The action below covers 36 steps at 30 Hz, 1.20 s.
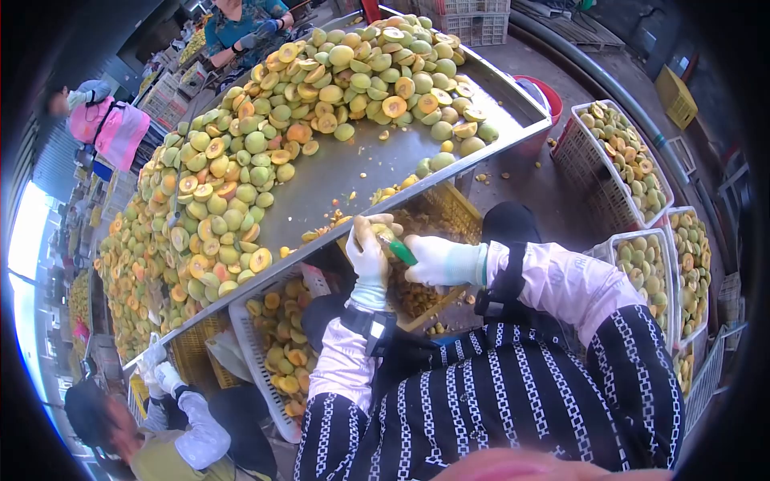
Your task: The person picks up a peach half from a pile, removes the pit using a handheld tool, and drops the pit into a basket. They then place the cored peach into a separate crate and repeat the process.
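My gloved left hand (369,250) is closed around a yellow-green peach (386,235) at the near edge of the metal table. Only part of the fruit shows between the fingers. Close beside it, my gloved right hand (437,260) grips a tool with a green handle (403,253); its working end is at the peach and too small to make out. Both hands are above a yellow crate (461,210) holding peach scraps. A large heap of whole and halved peaches (241,172) covers much of the table (317,188).
A white crate of peach halves (241,329) stands at my left, with more filled crates (573,152) to the right. Beyond the table's corner is a red bucket (553,100). One co-worker (180,433) sits at the left; others are across the table and farther back.
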Each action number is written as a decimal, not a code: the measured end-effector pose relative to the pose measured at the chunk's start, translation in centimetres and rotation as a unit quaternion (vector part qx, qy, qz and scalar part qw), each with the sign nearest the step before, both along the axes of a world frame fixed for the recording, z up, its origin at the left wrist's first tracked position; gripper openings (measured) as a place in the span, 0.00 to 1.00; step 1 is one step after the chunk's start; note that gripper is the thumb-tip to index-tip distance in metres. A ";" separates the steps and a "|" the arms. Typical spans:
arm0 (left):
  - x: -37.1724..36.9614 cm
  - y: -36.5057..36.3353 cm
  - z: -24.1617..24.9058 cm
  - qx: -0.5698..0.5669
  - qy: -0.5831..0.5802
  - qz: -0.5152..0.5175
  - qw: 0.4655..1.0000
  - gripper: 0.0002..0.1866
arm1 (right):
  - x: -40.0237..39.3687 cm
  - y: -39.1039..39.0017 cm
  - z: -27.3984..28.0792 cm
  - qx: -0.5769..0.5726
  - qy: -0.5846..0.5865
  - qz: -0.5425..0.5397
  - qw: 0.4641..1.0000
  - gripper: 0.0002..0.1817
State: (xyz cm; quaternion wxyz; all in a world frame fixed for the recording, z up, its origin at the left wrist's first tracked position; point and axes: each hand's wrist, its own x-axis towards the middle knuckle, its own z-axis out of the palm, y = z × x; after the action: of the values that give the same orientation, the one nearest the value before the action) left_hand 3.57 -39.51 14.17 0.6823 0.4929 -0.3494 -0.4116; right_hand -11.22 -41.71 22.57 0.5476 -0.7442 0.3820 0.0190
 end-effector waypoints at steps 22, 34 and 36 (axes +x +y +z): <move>0.9 -0.7 0.8 0.038 0.215 -0.018 0.976 0.29 | 1.2 -1.3 -3.5 0.449 -0.232 -0.042 0.862 0.11; 2.3 -1.4 -0.6 -0.002 0.261 0.001 0.965 0.30 | -2.1 -1.2 -5.2 -0.175 -0.048 -0.084 0.980 0.22; 1.5 -1.8 -0.3 -0.006 0.237 -0.006 0.971 0.30 | -1.5 -1.1 -4.3 -0.210 -0.045 -0.076 0.974 0.22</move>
State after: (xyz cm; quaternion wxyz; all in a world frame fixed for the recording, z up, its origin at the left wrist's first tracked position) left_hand 5.11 -41.29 13.88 0.7461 0.3748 -0.1836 -0.5189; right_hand -12.75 -42.84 18.26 0.3954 -0.8114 0.4079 -0.1373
